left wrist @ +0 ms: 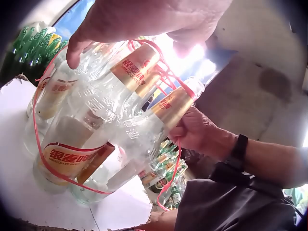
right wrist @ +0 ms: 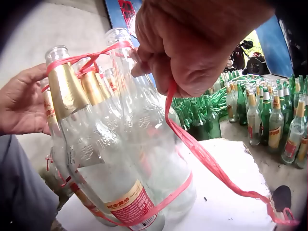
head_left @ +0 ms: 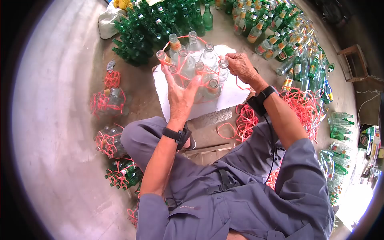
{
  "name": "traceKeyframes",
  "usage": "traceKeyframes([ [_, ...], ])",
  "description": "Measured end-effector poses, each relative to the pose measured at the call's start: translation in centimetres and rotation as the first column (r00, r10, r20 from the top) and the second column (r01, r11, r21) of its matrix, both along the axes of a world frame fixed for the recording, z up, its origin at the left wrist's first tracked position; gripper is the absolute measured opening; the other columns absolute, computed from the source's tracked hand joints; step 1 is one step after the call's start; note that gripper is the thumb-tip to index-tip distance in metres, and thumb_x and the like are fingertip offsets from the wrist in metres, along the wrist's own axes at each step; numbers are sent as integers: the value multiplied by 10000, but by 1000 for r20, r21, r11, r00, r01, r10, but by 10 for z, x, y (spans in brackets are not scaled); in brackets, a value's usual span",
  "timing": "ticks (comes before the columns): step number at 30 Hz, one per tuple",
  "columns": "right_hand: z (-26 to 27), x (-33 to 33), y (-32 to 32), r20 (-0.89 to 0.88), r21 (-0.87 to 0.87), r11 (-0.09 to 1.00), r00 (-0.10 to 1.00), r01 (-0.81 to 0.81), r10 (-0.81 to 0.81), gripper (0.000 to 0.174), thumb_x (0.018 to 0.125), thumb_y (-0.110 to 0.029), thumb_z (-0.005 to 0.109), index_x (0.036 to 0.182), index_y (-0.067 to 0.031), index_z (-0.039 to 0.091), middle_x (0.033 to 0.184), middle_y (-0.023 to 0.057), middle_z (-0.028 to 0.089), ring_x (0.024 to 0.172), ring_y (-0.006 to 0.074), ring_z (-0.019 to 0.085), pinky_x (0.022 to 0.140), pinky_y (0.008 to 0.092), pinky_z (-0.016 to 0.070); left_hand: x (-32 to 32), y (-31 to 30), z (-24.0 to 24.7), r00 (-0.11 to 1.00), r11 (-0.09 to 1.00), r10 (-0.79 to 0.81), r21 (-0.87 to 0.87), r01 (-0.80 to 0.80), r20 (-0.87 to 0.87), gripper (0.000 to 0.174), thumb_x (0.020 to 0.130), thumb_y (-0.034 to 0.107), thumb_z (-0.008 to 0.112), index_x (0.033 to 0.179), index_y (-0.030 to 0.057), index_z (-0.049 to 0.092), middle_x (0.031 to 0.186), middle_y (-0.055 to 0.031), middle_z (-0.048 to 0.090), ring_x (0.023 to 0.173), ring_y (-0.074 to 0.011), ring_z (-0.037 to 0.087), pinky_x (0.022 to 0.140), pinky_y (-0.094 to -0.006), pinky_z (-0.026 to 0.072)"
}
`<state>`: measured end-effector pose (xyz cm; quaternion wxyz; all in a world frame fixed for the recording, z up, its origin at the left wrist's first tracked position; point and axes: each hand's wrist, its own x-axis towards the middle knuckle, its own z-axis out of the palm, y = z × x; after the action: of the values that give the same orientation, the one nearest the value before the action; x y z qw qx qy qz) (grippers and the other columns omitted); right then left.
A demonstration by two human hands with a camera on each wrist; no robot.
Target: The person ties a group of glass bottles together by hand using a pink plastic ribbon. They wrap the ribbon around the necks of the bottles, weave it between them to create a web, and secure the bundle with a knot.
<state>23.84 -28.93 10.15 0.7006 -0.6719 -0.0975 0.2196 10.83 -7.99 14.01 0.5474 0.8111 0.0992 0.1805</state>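
Several clear glass beer bottles (head_left: 209,56) stand bunched upright on a white board (head_left: 164,94). Red plastic twine (right wrist: 207,161) circles their lower bodies and loops round their necks. My left hand (head_left: 180,96) rests against the near left bottle necks, its thumb and fingers spread apart. At the right side of the bunch, my right hand (head_left: 242,67) has its fingers curled and pinches the twine close beside a bottle neck. A loose tail of twine hangs down from that hand over the board. Gold foil (right wrist: 70,89) wraps some of the necks.
Crowded green bottles (head_left: 160,28) stand beyond the board, with more labelled bottles (head_left: 256,32) at the far right. A heap of red twine (head_left: 300,108) lies by my right leg. Bottle bundles tied with twine (head_left: 108,102) sit on the floor at left.
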Motion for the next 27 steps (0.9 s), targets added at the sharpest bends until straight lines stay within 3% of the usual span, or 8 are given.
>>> traceKeyframes([
  [14, -6, -18, 8, -86, 90, 987, 989, 131, -123, 246, 973, -184, 585, 830, -8, 681, 634, -85, 448, 527, 11, 347, 452, 223, 260, 6, 13, 5, 997, 982, -34, 184, 47, -73, 948, 795, 175, 722, 1500, -131, 167, 1463, -325, 393, 1288, -387, 496, 1073, -380, 414],
  [17, -4, -30, 14, 3, -79, 970, 973, 229, -230, 318, 968, -236, 621, 824, 42, 674, 636, -59, 485, 588, 54, 403, 513, 261, 368, 14, 36, 6, 973, 980, -148, 108, 169, -177, 909, 802, 147, 698, 1507, -106, 183, 1456, -320, 399, 1278, -367, 516, 1044, -379, 449],
  [18, -3, -36, 17, 7, -165, 951, 965, 260, -263, 334, 965, -253, 634, 805, 40, 657, 620, -8, 495, 617, 75, 423, 560, 283, 411, 17, 47, 3, 962, 932, -219, 256, 255, -161, 894, 805, 139, 685, 1513, -90, 190, 1445, -305, 421, 1281, -347, 521, 1038, -378, 457],
  [19, -2, -44, 21, 170, -242, 926, 952, 290, -254, 317, 959, -235, 629, 786, 29, 640, 610, 49, 459, 607, 77, 407, 555, 295, 412, 21, 54, 0, 945, 856, -289, 401, 327, -154, 880, 808, 131, 672, 1519, -75, 197, 1433, -290, 443, 1284, -327, 526, 1033, -377, 464],
  [20, -18, -47, 22, 547, -360, 854, 827, 375, -133, 298, 963, -221, 612, 796, 26, 631, 620, 72, 465, 593, 89, 415, 555, 302, 415, 24, 53, 11, 947, 908, -292, 273, 318, -132, 860, 795, 85, 644, 1528, -53, 214, 1440, -240, 473, 1299, -276, 524, 1024, -353, 463],
  [21, -20, -52, 26, 814, -417, 762, 577, 496, 69, 280, 966, -206, 595, 805, 22, 623, 631, 95, 471, 580, 100, 422, 555, 309, 418, 29, 59, 8, 949, 907, -291, 281, 314, -121, 860, 795, 85, 644, 1528, -53, 214, 1440, -240, 473, 1299, -276, 524, 1024, -353, 463],
  [23, -15, -80, 43, 205, -205, 900, 916, 385, -345, 239, 977, -179, 550, 851, 10, 625, 661, 112, 524, 552, 132, 449, 542, 318, 414, 42, 82, -3, 915, 870, -399, 293, 396, -50, 944, 730, 142, 690, 1528, -34, 217, 1339, -284, 539, 1098, -372, 622, 919, -401, 507],
  [27, 1, -113, 63, -55, -146, 881, 886, 450, -461, 316, 986, -219, 624, 797, 31, 665, 618, -32, 481, 641, 35, 387, 535, 259, 359, 55, 99, 21, 849, 844, -489, 140, 518, -198, 883, 704, 113, 658, 1519, 34, 326, 1324, -201, 586, 1050, -294, 623, 860, -353, 511],
])
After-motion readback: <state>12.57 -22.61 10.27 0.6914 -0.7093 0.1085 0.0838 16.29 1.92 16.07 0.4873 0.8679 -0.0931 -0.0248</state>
